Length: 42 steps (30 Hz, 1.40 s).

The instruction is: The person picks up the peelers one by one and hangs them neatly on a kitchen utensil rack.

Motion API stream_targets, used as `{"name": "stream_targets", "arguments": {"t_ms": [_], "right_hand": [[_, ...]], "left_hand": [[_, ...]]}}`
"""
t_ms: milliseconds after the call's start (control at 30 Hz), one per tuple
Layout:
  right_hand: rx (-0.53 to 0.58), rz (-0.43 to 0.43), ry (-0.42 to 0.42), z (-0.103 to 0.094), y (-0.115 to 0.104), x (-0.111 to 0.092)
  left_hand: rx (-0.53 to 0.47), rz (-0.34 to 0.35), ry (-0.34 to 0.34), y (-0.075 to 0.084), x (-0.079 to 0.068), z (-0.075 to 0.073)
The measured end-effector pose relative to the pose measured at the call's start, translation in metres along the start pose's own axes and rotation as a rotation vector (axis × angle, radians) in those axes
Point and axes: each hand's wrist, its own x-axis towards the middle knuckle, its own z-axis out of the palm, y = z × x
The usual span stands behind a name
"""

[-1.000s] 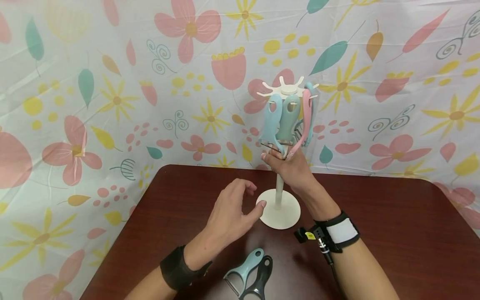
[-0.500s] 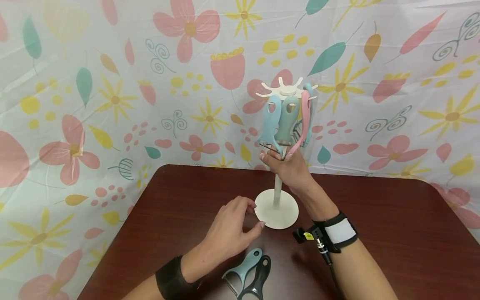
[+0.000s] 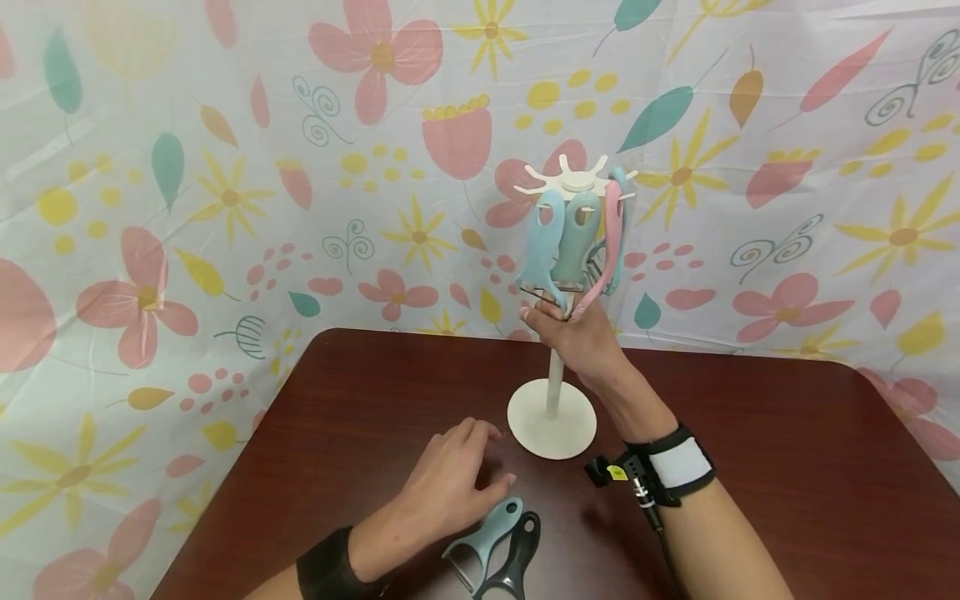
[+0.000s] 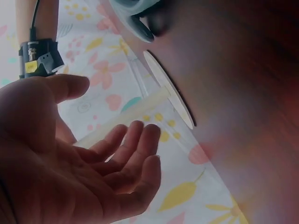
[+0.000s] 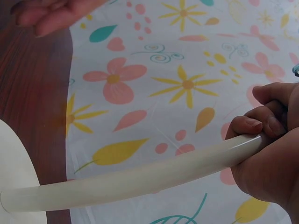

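Observation:
A cream utensil stand point(image 3: 552, 419) with a round base and a ring of hooks stands upright on the table. My right hand point(image 3: 581, 337) grips its pole just beneath the hanging tools, as the right wrist view also shows on the pole point(image 5: 140, 179). From the hooks hang a light blue peeler point(image 3: 542, 242), a grey-green tool point(image 3: 577, 237), a pink tool point(image 3: 609, 242) and another blue tool behind it. Loosely bent and holding nothing, my left hand point(image 3: 446, 483) is just above and left of a grey-blue Y-peeler point(image 3: 489, 533) and a black peeler point(image 3: 521, 550) on the table.
The dark brown table point(image 3: 750, 433) reaches back to a floral cloth point(image 3: 300, 167) hanging behind it. Several bare hooks point(image 3: 564, 162) point out at the stand's left and back. A cable point(image 3: 667, 550) runs from the right wrist strap.
My left hand has moved down and toward me, away from the stand's base and closer to the two peelers on the table. My right hand stays on the pole.

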Motion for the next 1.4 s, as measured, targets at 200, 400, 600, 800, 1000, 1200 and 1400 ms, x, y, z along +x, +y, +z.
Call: {"name": "stream_targets", "arguments": {"t_ms": [200, 400, 600, 800, 1000, 1200, 1400], "right_hand": [[-0.003, 0.017, 0.008, -0.001, -0.001, -0.002], [0.002, -0.005, -0.001, -0.001, 0.006, 0.0], [0.0, 0.018, 0.018, -0.005, 0.018, 0.001], [0.001, 0.033, 0.017, -0.006, 0.021, 0.0], [0.016, 0.027, 0.012, -0.005, 0.021, 0.001], [0.01, 0.013, 0.012, -0.006, 0.021, 0.001], [0.021, -0.026, 0.001, -0.004, 0.016, 0.003]], "left_hand": [[0.03, -0.007, -0.071, -0.003, -0.007, 0.004], [0.038, -0.007, -0.099, -0.005, -0.016, 0.011], [0.075, 0.01, -0.133, -0.007, -0.021, 0.016], [0.112, 0.014, -0.151, -0.006, -0.025, 0.018], [0.103, 0.003, -0.17, -0.006, -0.029, 0.019], [0.095, 0.011, -0.166, -0.005, -0.03, 0.02], [0.088, 0.012, -0.157, -0.004, -0.033, 0.019]]}}
